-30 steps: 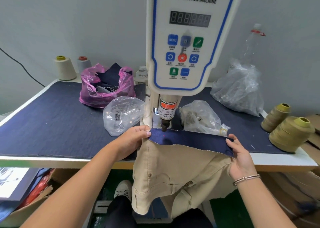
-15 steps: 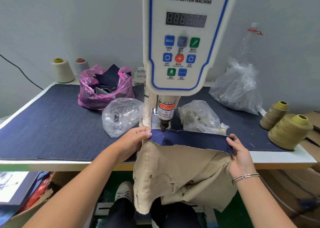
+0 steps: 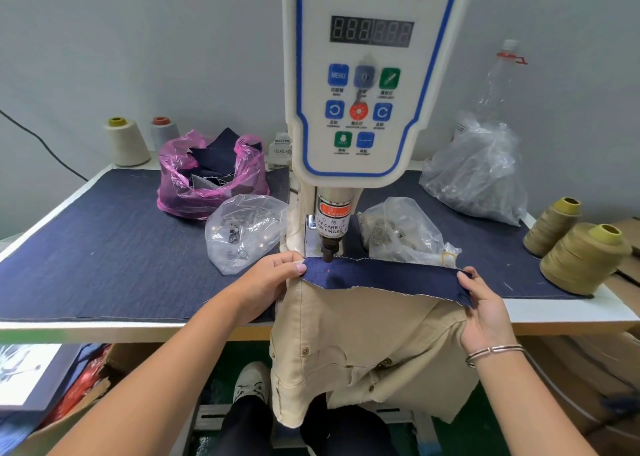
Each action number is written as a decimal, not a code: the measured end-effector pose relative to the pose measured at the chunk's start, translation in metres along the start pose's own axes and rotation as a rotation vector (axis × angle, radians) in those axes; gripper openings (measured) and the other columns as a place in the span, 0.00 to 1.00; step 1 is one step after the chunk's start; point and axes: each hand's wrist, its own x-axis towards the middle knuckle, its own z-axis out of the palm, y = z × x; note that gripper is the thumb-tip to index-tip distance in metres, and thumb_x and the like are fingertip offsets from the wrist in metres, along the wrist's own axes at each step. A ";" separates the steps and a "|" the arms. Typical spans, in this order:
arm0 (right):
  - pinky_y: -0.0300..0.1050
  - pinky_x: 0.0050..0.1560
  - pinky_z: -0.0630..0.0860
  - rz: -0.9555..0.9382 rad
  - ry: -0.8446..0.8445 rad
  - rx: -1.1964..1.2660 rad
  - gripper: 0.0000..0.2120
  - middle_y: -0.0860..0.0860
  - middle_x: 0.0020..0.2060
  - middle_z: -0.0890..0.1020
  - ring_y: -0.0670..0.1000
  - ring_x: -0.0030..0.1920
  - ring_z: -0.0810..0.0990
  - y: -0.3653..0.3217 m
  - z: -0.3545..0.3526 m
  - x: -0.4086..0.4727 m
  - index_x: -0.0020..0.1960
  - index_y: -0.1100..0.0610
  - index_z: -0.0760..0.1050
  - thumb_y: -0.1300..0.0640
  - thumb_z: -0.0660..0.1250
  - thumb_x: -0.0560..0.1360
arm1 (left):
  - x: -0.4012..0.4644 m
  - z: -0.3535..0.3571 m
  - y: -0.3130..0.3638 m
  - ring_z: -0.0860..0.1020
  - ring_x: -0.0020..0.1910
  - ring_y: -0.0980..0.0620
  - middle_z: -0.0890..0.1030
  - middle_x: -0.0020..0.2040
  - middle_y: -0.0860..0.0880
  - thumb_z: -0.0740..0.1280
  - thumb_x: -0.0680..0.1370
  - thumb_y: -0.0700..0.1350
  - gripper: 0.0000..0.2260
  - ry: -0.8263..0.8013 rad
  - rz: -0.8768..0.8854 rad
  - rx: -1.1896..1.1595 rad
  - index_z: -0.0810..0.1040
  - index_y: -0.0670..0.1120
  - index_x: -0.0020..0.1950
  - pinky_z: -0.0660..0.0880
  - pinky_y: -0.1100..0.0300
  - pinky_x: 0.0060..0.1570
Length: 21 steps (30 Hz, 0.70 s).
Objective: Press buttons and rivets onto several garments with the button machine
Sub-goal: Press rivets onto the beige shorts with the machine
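Note:
A dark blue denim strip [image 3: 388, 277] lies stretched over a beige garment [image 3: 360, 345] in front of the white servo button machine [image 3: 367, 85]. The machine's punch head [image 3: 328, 249] stands just above the strip's left end, where a red laser dot shows. My left hand [image 3: 273, 277] pinches the strip's left end together with the beige fabric. My right hand [image 3: 483, 308] grips the strip's right end. The beige garment hangs down off the table edge, with brown buttons on it.
A dark blue cloth covers the white table [image 3: 561, 312]. A pink bag of denim scraps [image 3: 207, 175] and clear bags of metal parts [image 3: 242, 230] [image 3: 401, 230] [image 3: 478, 175] flank the machine. Thread cones stand at back left [image 3: 126, 140] and far right [image 3: 585, 256]. Boxes sit under the table.
The hands keep their hold on the strip under the punch head. Only the head camera has shifted slightly; the fabric stays in the same place.

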 end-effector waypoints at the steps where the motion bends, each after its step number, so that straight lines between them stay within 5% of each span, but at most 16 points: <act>1: 0.40 0.35 0.79 -0.001 0.000 0.000 0.11 0.52 0.34 0.83 0.48 0.33 0.82 0.000 0.000 0.000 0.42 0.52 0.73 0.65 0.59 0.78 | 0.000 0.000 0.000 0.66 0.46 0.43 0.72 0.43 0.42 0.70 0.67 0.54 0.13 -0.003 0.001 0.000 0.74 0.46 0.41 0.62 0.52 0.45; 17: 0.42 0.35 0.80 -0.005 0.046 0.008 0.12 0.51 0.32 0.83 0.48 0.32 0.83 0.000 0.005 -0.002 0.42 0.52 0.73 0.66 0.58 0.78 | -0.001 0.002 0.002 0.68 0.46 0.43 0.73 0.45 0.40 0.70 0.67 0.54 0.19 0.003 0.014 0.021 0.75 0.41 0.47 0.62 0.49 0.48; 21: 0.40 0.34 0.81 -0.018 0.051 -0.007 0.12 0.50 0.32 0.83 0.47 0.32 0.83 0.000 0.006 -0.002 0.42 0.52 0.73 0.67 0.58 0.78 | -0.003 0.003 0.004 0.67 0.43 0.44 0.72 0.42 0.42 0.71 0.67 0.54 0.09 0.023 0.019 0.015 0.75 0.50 0.36 0.64 0.54 0.42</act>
